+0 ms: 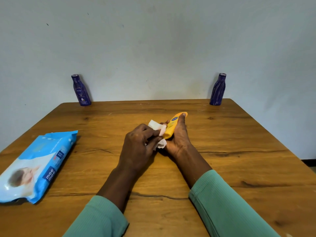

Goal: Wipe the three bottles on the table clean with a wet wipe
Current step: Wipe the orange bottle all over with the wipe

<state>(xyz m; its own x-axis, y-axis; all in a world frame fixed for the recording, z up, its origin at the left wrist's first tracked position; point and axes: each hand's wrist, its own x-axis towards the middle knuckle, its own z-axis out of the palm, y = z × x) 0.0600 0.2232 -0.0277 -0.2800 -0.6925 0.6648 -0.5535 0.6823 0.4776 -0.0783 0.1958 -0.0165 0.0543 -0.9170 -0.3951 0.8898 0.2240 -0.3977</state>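
A plain room at home: wooden table (pixel 222 142) against a bare wall (pixel 153 48), baby-wipes pack (pixel 37 165).

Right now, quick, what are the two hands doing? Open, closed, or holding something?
Left hand: closed, pinching the wet wipe against the bottle.
Right hand: closed, gripping the yellow bottle.

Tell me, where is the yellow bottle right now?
In the head view, the yellow bottle is near the middle of the table, held in the right hand, while the left hand holds the wet wipe against its left side.
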